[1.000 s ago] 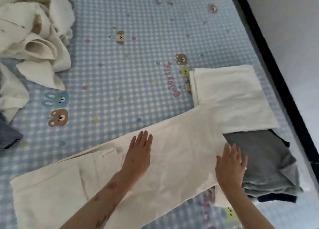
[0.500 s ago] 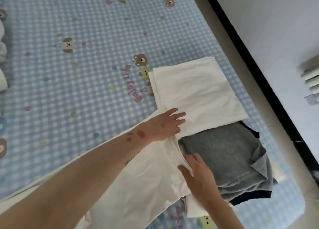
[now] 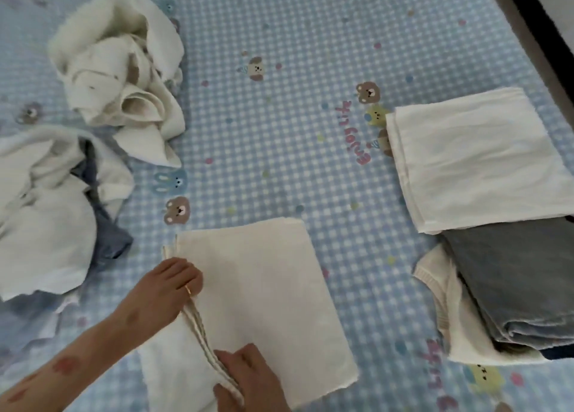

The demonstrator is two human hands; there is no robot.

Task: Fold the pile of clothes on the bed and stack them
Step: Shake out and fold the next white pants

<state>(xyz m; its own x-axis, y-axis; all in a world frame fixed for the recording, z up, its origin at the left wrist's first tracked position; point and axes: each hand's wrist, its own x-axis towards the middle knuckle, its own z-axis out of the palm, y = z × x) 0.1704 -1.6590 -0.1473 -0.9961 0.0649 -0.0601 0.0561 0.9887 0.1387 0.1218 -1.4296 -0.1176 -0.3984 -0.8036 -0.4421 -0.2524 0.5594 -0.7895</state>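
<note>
A cream garment (image 3: 264,306) lies folded over into a rectangle on the bed, near the front. My left hand (image 3: 169,282) grips its left folded edge near the top. My right hand (image 3: 248,380) pinches the same edge lower down. At the right, a folded white cloth (image 3: 475,159) lies flat, and beside it a stack holds a folded grey garment (image 3: 515,275) on top of a cream knit piece (image 3: 441,293). Unfolded white clothes (image 3: 118,69) are heaped at the upper left, and a white and blue heap (image 3: 52,206) lies at the left.
The bed sheet (image 3: 279,107) is blue checked with bear prints and spreads open through the middle. The bed's dark edge (image 3: 540,32) runs down the upper right, with floor beyond it.
The long cream garment, earlier spread out flat, now lies folded into a rectangle nearer me. Both hands moved from its right end to its left folded edge. The view swung back left.
</note>
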